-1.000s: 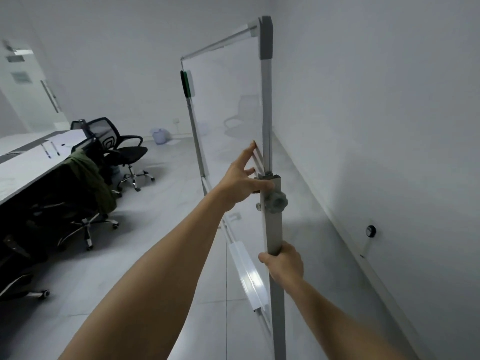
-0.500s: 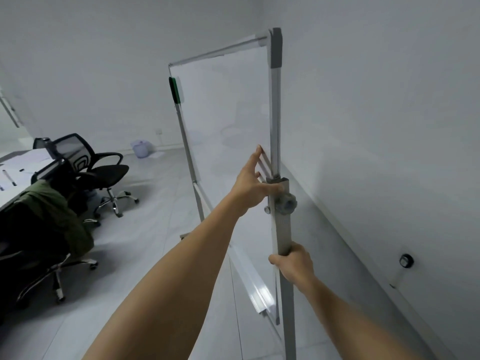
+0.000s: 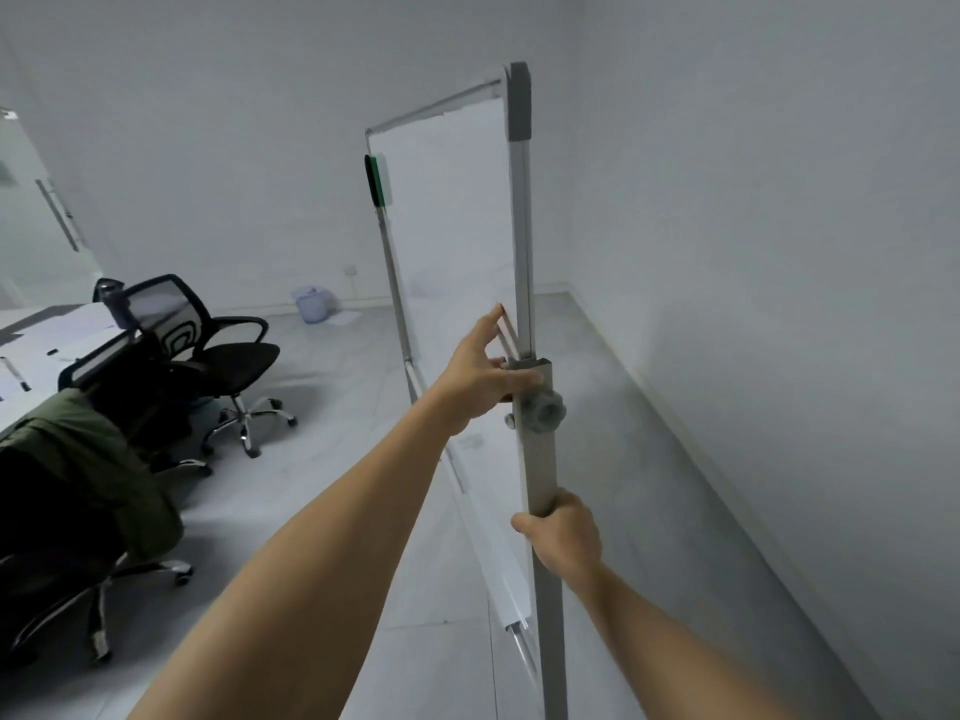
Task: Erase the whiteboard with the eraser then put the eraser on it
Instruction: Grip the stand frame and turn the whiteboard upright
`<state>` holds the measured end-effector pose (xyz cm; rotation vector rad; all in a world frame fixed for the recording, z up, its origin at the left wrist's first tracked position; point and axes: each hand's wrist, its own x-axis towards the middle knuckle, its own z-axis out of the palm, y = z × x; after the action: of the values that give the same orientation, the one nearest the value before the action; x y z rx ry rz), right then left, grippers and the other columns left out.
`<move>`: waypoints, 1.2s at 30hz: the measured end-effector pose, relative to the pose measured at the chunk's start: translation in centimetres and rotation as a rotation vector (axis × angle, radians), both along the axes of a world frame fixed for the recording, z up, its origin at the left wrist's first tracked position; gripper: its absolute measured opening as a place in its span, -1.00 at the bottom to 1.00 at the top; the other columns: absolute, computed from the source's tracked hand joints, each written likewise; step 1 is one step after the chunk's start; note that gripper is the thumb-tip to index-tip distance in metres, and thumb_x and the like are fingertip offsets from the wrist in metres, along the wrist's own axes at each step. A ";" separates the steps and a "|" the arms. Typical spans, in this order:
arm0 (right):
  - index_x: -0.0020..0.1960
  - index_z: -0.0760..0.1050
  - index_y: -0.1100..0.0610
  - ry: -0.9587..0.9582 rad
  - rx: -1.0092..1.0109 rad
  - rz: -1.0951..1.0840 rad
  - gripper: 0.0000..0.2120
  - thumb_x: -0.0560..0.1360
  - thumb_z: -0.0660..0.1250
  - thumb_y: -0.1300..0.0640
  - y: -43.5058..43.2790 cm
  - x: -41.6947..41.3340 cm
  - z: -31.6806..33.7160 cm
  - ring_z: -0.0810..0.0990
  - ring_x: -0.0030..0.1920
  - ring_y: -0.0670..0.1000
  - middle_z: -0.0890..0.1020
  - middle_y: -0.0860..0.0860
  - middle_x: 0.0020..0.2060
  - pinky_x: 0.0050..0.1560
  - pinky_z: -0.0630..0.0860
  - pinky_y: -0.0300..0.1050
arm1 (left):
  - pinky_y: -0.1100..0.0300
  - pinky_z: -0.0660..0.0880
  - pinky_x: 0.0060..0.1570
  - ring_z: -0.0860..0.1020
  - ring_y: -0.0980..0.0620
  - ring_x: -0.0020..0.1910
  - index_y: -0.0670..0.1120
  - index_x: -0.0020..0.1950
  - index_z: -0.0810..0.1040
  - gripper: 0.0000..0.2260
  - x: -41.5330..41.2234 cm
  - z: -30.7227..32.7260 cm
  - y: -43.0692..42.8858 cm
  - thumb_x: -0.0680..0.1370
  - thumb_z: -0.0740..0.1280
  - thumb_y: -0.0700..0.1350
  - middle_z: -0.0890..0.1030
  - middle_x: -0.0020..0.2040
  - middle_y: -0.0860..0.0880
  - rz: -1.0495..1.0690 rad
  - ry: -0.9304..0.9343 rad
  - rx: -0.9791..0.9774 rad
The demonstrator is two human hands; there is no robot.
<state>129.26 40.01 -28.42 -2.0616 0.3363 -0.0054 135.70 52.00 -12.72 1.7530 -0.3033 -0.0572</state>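
Left arm stretched out, left hand [image 3: 480, 374] flat against the whiteboard [image 3: 447, 226] at its near edge, fingers straight, thumb across the stand post [image 3: 540, 459], right hand [image 3: 563, 532] lower, wrapped tight round that post, eraser [image 3: 375, 180] (green-backed) stuck high on the far edge, well beyond both hands.

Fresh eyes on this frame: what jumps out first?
The whiteboard, seen nearly edge-on mid-view, with the right hand gripping its stand post low down and the left hand resting at the bracket above, index finger straight along the board's edge. Next, the green-and-black eraser on the board's far edge near the top. Black office chairs stand at the left, one draped with a green jacket.
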 end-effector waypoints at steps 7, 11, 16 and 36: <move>0.09 0.55 0.06 0.004 -0.018 0.017 -0.62 0.29 0.45 0.02 3.2 13.5 -0.2 0.62 -0.14 0.03 0.66 -0.05 -0.07 -0.16 0.49 -0.18 | -0.08 0.62 0.00 0.63 -0.15 0.02 -0.17 0.18 0.53 -0.45 12.7 -1.6 2.7 0.28 0.60 -0.04 0.58 0.13 -0.20 0.170 0.013 -0.012; 0.06 0.54 0.04 -0.003 -0.038 0.000 -0.62 0.26 0.43 0.00 5.0 21.9 -0.7 0.62 -0.15 0.01 0.66 -0.08 -0.11 -0.12 0.55 -0.13 | -0.16 0.61 -0.05 0.65 -0.18 -0.03 -0.11 -0.07 0.56 -0.48 21.2 -2.6 4.3 0.11 0.57 0.14 0.64 -0.07 -0.19 0.222 -0.025 -0.037; 0.14 0.52 0.07 -0.008 -0.032 -0.078 -0.61 0.34 0.45 0.03 7.8 31.6 -0.8 0.54 -0.15 -0.02 0.63 -0.08 -0.04 -0.14 0.42 -0.21 | -0.16 0.62 -0.13 0.64 -0.19 -0.07 -0.10 -0.08 0.55 -0.63 31.5 -2.4 6.8 0.26 0.59 0.03 0.60 -0.16 -0.13 0.157 -0.048 0.002; 0.21 0.30 0.19 0.081 -0.365 0.071 -0.54 0.53 0.29 -0.13 13.7 68.3 -3.9 0.62 0.05 0.13 0.61 0.10 0.08 -0.02 0.52 -0.09 | 0.11 0.56 -0.39 0.51 -0.03 -0.35 -0.18 -0.06 0.53 -0.71 69.1 -3.3 12.6 0.39 0.54 -0.06 0.52 -0.27 -0.11 0.205 -0.070 -0.017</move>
<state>197.59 53.73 -32.28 -2.4392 0.3294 0.0643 204.76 64.59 -16.05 1.7627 -0.1736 0.1544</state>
